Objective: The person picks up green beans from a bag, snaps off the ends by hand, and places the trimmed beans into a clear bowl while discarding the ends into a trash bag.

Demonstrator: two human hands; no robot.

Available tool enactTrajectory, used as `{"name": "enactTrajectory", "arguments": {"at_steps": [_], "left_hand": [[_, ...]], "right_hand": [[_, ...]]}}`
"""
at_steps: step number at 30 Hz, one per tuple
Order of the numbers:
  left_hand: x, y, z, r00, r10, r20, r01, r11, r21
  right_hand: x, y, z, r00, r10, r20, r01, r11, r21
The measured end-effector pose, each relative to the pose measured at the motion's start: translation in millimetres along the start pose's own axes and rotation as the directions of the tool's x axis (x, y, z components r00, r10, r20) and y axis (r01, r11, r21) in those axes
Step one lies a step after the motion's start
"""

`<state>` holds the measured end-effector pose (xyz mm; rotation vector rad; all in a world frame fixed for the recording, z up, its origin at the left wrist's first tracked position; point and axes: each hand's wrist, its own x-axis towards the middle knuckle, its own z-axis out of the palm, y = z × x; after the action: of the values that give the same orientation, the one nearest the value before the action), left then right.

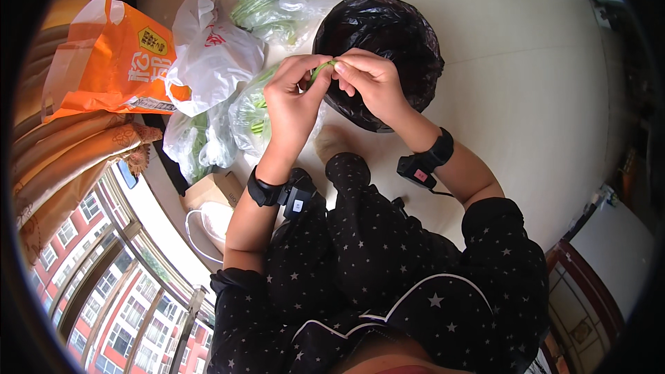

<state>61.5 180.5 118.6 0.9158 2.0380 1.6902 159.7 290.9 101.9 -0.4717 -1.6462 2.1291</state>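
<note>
My left hand [298, 80] holds a green bean pod or similar green vegetable piece [322, 69] between thumb and fingers. The thumb and forefinger of my right hand [366, 75] pinch its upper end, so the two hands meet at the fingertips. Both are above the left rim of a round bin lined with a black plastic bag [384, 26]. Just left of my left hand lies a clear plastic bag [244, 114] with green stalks or pods inside. Each wrist wears a black strap with a small box.
A white plastic bag [218, 52], an orange bag [119, 57] and clear bags of green vegetables [260, 8] lie at the upper left. Below them stands a cardboard box [213, 189] beside the window. My foot [331, 143] rests on the floor below the bin.
</note>
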Motion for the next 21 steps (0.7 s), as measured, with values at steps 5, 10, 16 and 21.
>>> {"name": "enactTrajectory", "arguments": {"at_steps": [5,10,16,21], "left_hand": [[0.4,-6.6,-0.8,0.982,-0.186,0.024,0.188,0.975,-0.119],[5.2,-3.5,-7.3,0.979,-0.205,-0.005,0.197,0.948,-0.252],[19.5,6.4,-32.8,0.949,-0.235,-0.209,0.145,0.917,-0.373],[25.9,18.2,-49.8,0.940,-0.253,-0.229,0.137,0.894,-0.426]], "right_hand": [[-0.4,9.3,4.3,0.994,0.096,-0.050,-0.093,0.994,0.058],[-0.3,7.6,1.4,0.997,0.034,-0.071,-0.044,0.989,-0.143],[2.7,33.8,-51.7,0.997,-0.067,0.040,0.064,0.423,-0.904],[7.9,22.2,-56.9,0.999,0.025,0.047,0.031,0.447,-0.894]]}}
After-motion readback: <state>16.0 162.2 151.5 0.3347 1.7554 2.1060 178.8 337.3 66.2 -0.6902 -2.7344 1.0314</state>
